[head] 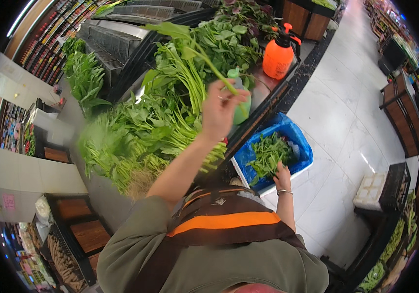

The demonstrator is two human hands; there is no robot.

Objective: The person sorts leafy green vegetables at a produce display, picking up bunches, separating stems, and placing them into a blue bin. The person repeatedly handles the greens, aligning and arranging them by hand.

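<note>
My left hand [222, 106] is raised over the display of vegetables and pinches a single leafy green stem [211, 64], whose leaf points up and left. Below and beside it lie piled bunches of leafy greens [165, 121] with pale stalks. A green spray bottle [241, 106] stands just behind the fingers. My right hand [283, 177], with a bangle at the wrist, reaches into a white box lined with blue plastic [305, 146]. Its fingers touch loose leafy greens [268, 155] there; whether they grip any is unclear.
An orange pump sprayer [277, 56] stands on the display ledge, near the black display edge [257, 124]. Purple-green leaves [246, 14] lie farther back. On the tiled floor side, a black crate [396, 186] and a white foam box [370, 190] stand at the right.
</note>
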